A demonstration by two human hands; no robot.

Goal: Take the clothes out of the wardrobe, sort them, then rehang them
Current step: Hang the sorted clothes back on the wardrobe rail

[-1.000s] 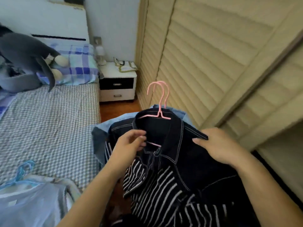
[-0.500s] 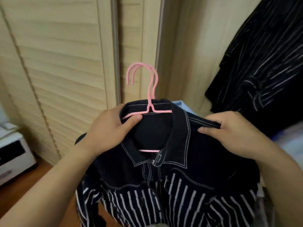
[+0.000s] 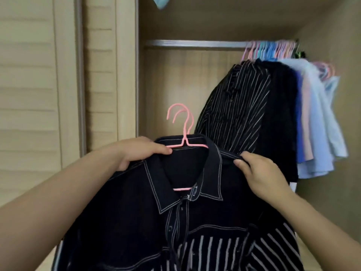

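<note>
I hold a dark navy shirt with white stitching and a striped lower half, hung on pink hangers whose two hooks stick up above the collar. My left hand grips the shirt's left shoulder and the hanger bar, thumb on the pink bar. My right hand pinches the right shoulder seam beside the collar. The open wardrobe is in front, its metal rail above and behind the hooks.
Several shirts hang bunched at the rail's right end: a black pinstriped one nearest, then blue, pink and light blue ones. Louvred sliding doors stand at the left. The rail's left stretch is bare. A light blue item pokes in at the top.
My view has swung from the bed and nightstand to the open wardrobe. The shirt on its hangers has been lifted towards the rail. My left hand shifted from the collar front to the shoulder.
</note>
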